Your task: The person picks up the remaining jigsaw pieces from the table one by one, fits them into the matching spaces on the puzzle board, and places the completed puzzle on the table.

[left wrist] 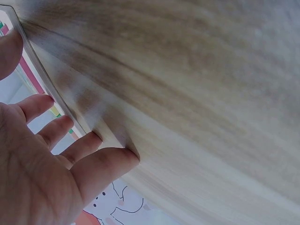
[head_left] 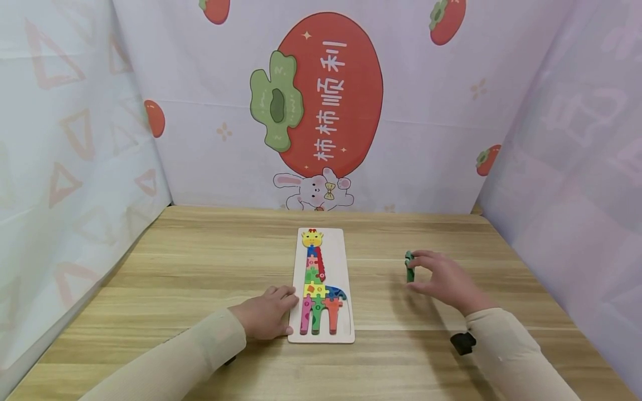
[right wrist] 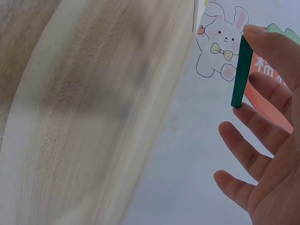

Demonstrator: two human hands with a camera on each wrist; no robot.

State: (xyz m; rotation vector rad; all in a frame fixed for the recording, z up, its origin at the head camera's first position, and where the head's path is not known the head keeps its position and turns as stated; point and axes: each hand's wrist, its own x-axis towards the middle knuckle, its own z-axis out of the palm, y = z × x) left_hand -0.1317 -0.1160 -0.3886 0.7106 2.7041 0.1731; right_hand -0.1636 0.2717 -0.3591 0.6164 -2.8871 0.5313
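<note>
A wooden giraffe puzzle board [head_left: 333,250] lies on the table with its long side pointing away from me. Several numbered, coloured pieces form the giraffe on it, from the yellow head [head_left: 312,239] down to a pink leg [head_left: 305,317], a green leg and an orange leg [head_left: 333,317]. At the lower right of the figure, a bare wooden spot shows beside the orange leg. My left hand [head_left: 266,313] rests at the board's left edge, fingers loosely spread and thumb touching the edge. Right of the board, my right hand [head_left: 443,280] pinches a green puzzle piece [right wrist: 241,75] above the table, between thumb and fingers.
The wood-grain table [head_left: 210,245] extends around the board. A white cloth backdrop [head_left: 200,156] with a persimmon and a rabbit stands along the back, and cloth walls rise on the left and right.
</note>
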